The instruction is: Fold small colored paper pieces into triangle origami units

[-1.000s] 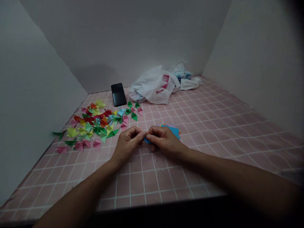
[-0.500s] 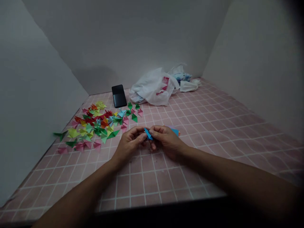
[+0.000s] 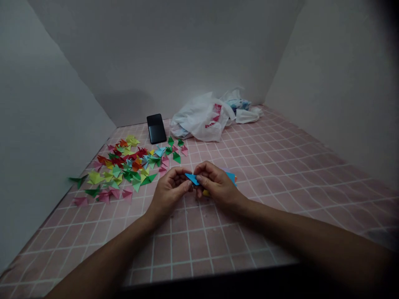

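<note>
Between the two hands, a small blue folded paper triangle (image 3: 192, 179) is held just above the pink bench with white grid lines (image 3: 274, 195), and its sharp point shows toward the left. The left hand (image 3: 170, 193) is curled half closed, and its fingertips come against the lower side of the paper. The right hand (image 3: 216, 182) is curled too, and it pinches the other end of the paper between thumb and fingers. Just under the right hand a small yellow paper piece (image 3: 205, 193) shows, but I cannot tell if this hand has hold of it. Just behind the right hand lies a loose stack of blue and orange paper sheets (image 3: 231, 177). Near the hands, on their left, is spread a big pile of small folded paper triangles (image 3: 124, 168) in red, green, yellow, pink and light blue. Farther ahead of the hands there is a black smartphone (image 3: 156, 128), and beside it a crumpled white plastic bag (image 3: 202, 120) with red print. Grey walls (image 3: 46, 124) stand along the sides of the bench.
</note>
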Demonstrator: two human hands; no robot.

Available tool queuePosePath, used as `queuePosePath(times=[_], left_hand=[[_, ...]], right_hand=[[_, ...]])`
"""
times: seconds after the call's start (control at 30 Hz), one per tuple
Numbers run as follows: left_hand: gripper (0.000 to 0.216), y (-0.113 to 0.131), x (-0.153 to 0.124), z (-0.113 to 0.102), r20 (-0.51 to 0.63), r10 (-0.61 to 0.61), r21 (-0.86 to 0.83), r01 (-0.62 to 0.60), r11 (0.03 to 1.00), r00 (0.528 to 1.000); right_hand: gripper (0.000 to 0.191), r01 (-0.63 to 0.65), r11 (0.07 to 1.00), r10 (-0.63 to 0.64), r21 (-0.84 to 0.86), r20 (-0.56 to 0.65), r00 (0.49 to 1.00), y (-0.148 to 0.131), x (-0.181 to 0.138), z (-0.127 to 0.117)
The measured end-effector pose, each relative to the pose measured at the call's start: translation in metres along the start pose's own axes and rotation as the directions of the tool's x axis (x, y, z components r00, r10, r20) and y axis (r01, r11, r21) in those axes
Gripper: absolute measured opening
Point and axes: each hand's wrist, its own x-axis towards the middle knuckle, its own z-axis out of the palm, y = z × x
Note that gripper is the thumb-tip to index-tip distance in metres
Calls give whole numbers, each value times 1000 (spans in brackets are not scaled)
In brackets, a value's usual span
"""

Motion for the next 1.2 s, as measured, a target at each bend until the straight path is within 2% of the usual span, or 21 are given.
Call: queuePosePath(times=[0.2, 0.3, 0.47, 0.6, 0.7, 0.87, 0.97, 1.1, 1.2], left_hand=[[22, 0, -5, 3, -137, 153, 138, -134, 981, 979], [22, -2, -7, 2, -141, 219, 200, -189, 961, 965], [24, -5, -10, 2, -144, 249, 288, -200, 936, 958], [24, -3, -11, 3, -135, 307, 363, -241, 900, 942], [22, -1, -10, 4, -136, 337, 399, -260, 880, 932], [20, -3, -10, 4, -105, 324, 417, -254, 873, 940], [22, -4, -9, 3, -72, 278, 391, -229, 891, 958], [18, -3, -8, 1, -13, 189, 355, -172, 919, 982], [14, -2, -8, 0, 13, 149, 360, -144, 922, 989]], right_hand=[[17, 60, 994, -62, -96, -15, 998, -8, -5, 3], [23, 109, 974, -114, -199, -15, 993, -8, -5, 3], [24, 202, 872, -221, -445, 10, 975, -10, -6, 2], [20, 210, 843, -236, -495, 10, 972, -11, -7, 3], [19, 199, 870, -214, -452, 18, 977, -10, -7, 3], [11, 152, 933, -159, -326, 5, 987, -6, -5, 1], [11, 142, 927, -155, -347, -10, 988, -5, -5, 0], [10, 177, 877, -225, -447, -57, 973, -6, -5, -1], [10, 146, 897, -189, -417, -65, 980, -6, -5, -1]])
